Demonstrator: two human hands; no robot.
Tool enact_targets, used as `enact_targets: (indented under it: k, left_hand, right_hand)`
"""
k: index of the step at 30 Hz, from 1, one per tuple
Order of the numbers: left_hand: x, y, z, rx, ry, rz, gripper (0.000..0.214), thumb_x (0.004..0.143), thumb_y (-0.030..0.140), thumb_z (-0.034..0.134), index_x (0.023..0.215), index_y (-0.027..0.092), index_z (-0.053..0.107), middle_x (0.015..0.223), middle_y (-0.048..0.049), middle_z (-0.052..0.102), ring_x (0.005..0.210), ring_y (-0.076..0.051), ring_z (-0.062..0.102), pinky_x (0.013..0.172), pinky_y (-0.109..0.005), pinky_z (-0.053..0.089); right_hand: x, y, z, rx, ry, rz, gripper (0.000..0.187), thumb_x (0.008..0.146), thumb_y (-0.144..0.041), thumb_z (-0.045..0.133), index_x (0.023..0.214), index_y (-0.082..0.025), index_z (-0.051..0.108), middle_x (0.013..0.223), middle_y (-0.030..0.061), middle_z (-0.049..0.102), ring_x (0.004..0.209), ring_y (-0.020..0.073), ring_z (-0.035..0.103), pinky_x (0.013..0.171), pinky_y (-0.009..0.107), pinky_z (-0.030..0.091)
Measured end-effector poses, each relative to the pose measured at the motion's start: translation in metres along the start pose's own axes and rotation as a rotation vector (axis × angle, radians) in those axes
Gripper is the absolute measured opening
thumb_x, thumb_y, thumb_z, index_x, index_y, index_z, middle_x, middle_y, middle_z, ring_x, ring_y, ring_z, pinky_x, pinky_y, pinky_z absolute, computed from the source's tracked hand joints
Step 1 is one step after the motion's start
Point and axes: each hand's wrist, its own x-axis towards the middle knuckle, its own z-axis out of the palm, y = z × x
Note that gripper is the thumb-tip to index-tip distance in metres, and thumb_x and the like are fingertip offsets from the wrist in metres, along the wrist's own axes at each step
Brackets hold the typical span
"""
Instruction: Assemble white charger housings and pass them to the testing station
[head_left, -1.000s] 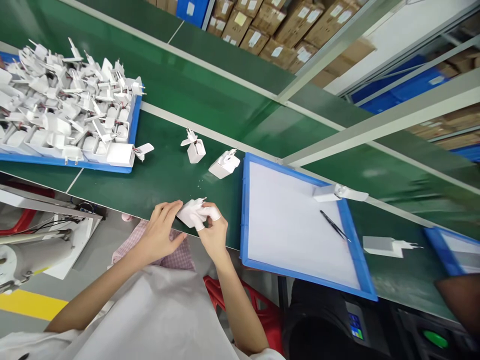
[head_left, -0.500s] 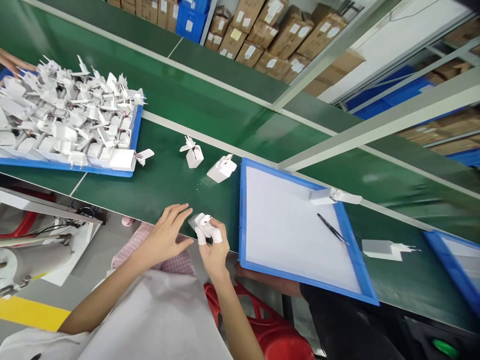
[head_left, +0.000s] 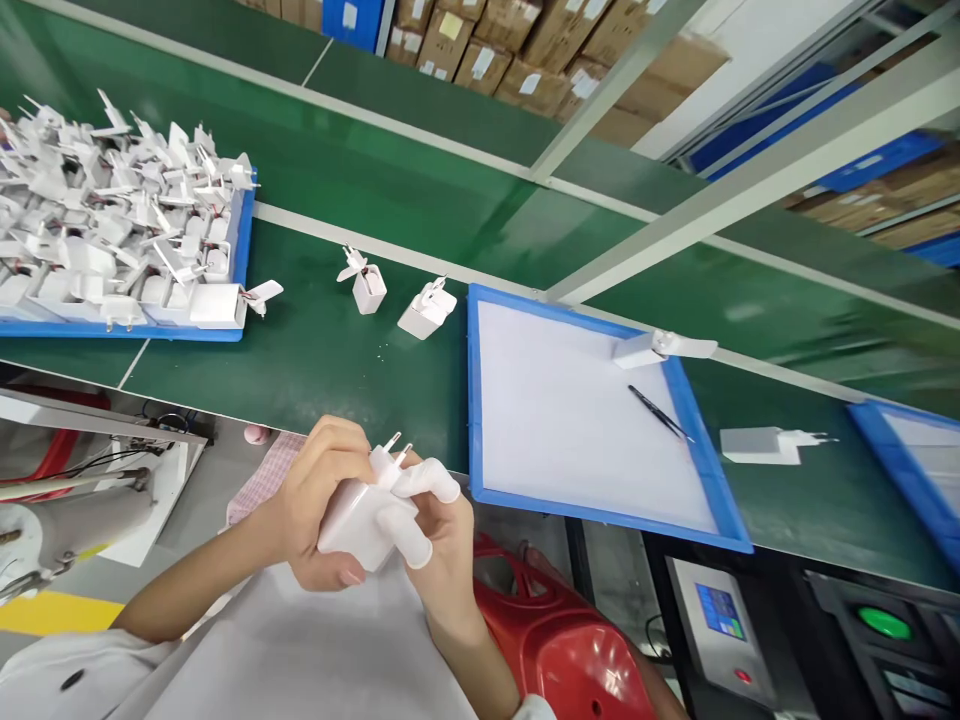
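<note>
Close to my body, both hands are closed on one white power adapter [head_left: 352, 525] with a two-pin plug. My left hand [head_left: 311, 505] wraps round its box-shaped body from the left, thumb below. My right hand [head_left: 448, 545] grips the plug end; white finger cots cover two of its fingertips, and the plug's two metal pins stick up beside them. Part of the adapter is hidden behind the fingers. Beyond my hands on the green bench, a white adapter [head_left: 369, 290] with its plug part tilted out stands beside another white adapter [head_left: 427, 310].
A blue-rimmed tray [head_left: 240, 235] at the left is heaped with white adapters. To the right, a blue-framed white tray [head_left: 555, 430] carries black tweezers [head_left: 658, 412] and an adapter [head_left: 641, 349] at its far edge. Farther right lies one more adapter [head_left: 757, 446]. A red stool [head_left: 577, 650] stands below.
My left hand, open beside the adapter before, has closed round its body. The adapter has come nearer to me, still in my right hand. The view has shifted slightly.
</note>
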Motion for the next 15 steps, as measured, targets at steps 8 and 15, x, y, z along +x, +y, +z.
enact_targets:
  k: [8, 15]
  left_hand:
    - [0.012, 0.034, 0.021, 0.13, 0.3, 0.089, 0.027, 0.09, 0.033, 0.035, 0.079, 0.023, 0.058, 0.059, -0.0029, 0.049, 0.051, -0.019, 0.044, 0.046, -0.035, 0.038]
    - [0.017, 0.031, 0.013, 0.091, 0.249, -0.073, 0.027, 0.093, 0.034, 0.039, 0.081, 0.02, 0.059, 0.067, -0.004, 0.054, 0.059, -0.019, 0.051, 0.052, -0.035, 0.041]
  right_hand:
    - [-0.02, -0.022, 0.007, 0.078, -0.054, 0.025, 0.021, 0.081, -0.03, 0.075, 0.081, -0.025, 0.055, 0.09, 0.0025, 0.058, 0.071, 0.0167, 0.054, 0.064, 0.031, 0.046]
    - [-0.01, -0.009, 0.011, 0.066, -0.014, -0.082, 0.021, 0.082, -0.031, 0.076, 0.089, -0.027, 0.056, 0.086, 0.0001, 0.057, 0.072, 0.016, 0.055, 0.066, 0.03, 0.047]
